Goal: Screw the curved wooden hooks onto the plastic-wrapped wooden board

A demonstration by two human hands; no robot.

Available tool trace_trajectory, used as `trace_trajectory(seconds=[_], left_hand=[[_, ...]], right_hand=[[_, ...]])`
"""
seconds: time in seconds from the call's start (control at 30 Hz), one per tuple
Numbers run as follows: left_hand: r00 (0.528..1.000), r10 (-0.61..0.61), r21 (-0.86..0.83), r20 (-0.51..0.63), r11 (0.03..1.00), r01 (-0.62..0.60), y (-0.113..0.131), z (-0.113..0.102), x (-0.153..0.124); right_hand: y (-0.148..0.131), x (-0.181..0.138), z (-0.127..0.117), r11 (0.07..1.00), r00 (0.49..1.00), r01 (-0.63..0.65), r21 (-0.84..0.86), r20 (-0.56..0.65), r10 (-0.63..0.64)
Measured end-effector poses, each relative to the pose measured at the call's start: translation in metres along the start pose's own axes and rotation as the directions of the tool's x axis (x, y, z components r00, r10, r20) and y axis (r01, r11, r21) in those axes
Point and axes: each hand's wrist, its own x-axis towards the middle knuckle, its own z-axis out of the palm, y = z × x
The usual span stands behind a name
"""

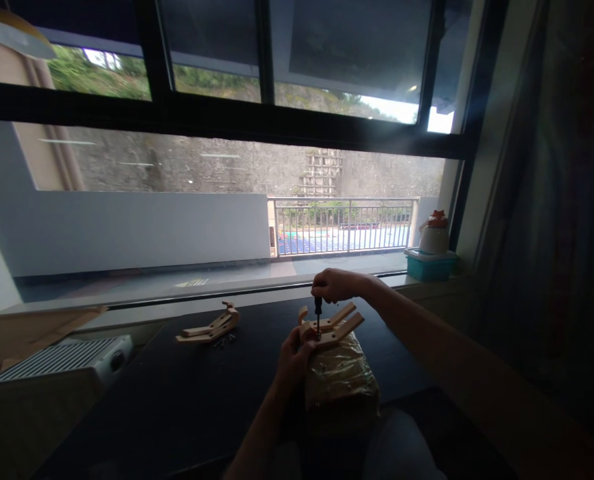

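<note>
My right hand point(333, 285) is closed around the handle of a screwdriver point(318, 308), held upright with its shaft pointing down. The tip meets a light wooden bracket-like piece point(337, 333) with angled arms and dark holes. At the near left end of that piece, my left hand point(297, 353) grips the wood close to the screwdriver tip. Under the wooden piece lies a block wrapped in shiny brown tape point(341, 377). A second, similar wooden piece point(211, 327) rests on the dark table to the left, with several small screws point(225, 341) beside it.
The dark table point(177, 400) stands against a window sill. A white radiator point(81, 360) with cardboard point(31, 333) on it is at the left. On the sill at right, a teal box point(431, 265) carries a white container point(434, 240) with a red top. A dark curtain point(561, 200) hangs at far right.
</note>
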Motion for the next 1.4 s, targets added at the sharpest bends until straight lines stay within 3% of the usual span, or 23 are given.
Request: trace_trajectory(seconds=[0.17,0.4,0.8,1.03,1.4], left_hand=[[1.000,-0.001,-0.040,-0.004,0.999,0.001,0.001,0.000,0.000],[1.000,-0.002,-0.053,0.003,0.999,0.003,-0.001,0.000,0.001],[1.000,-0.001,0.036,-0.009,0.999,0.001,0.002,0.000,0.000],[1.000,0.031,-0.009,0.003,0.999,-0.031,-0.006,-0.001,0.002],[0.999,0.031,-0.027,0.008,0.999,-0.030,-0.004,0.000,0.001]], right_hand=[[-0.006,0.007,0.008,0.999,0.999,-0.025,-0.029,-0.037,0.024],[-0.018,0.000,-0.004,0.995,0.998,0.005,-0.104,-0.064,-0.012],[-0.010,-0.006,0.005,0.988,0.989,-0.026,-0.150,-0.150,0.003],[-0.005,-0.005,-0.001,0.990,0.994,0.053,-0.130,-0.092,-0.065],[-0.002,-0.005,0.002,0.999,0.998,-0.009,-0.037,-0.067,0.007]])
